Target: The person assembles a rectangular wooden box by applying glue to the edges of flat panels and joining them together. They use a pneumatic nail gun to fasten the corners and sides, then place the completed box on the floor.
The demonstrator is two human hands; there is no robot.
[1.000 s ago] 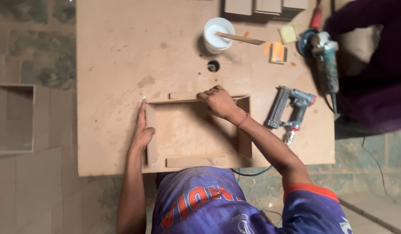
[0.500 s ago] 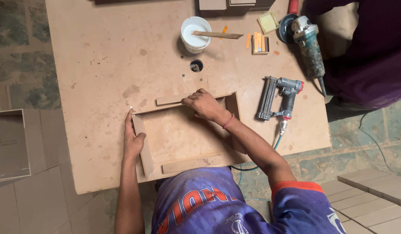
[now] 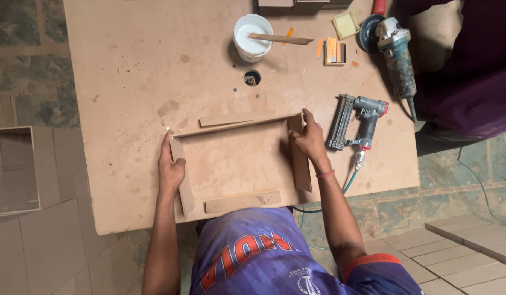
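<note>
A shallow brown fibreboard frame [image 3: 236, 158] lies on the workbench [image 3: 138, 71] in front of me. My left hand [image 3: 170, 169] grips its left side strip, thumb inside. My right hand [image 3: 307, 139] holds the right side strip [image 3: 301, 164] near the far right corner. A thin back strip [image 3: 239, 124] runs along the far edge. A loose strip [image 3: 243, 201] lies flat inside the near edge.
A grey air nailer [image 3: 355, 123] with its hose lies right of the frame. Farther off stand a white glue cup [image 3: 253, 37] with a stick, an angle grinder [image 3: 396, 52], a small block with orange pieces [image 3: 335, 52] and a hole [image 3: 252, 78]. An open box [image 3: 12, 169] sits left.
My right hand slid from the far back strip to the right side strip. The frame turned slightly and now sits squarer on the bench. My left hand stays on the left strip.
</note>
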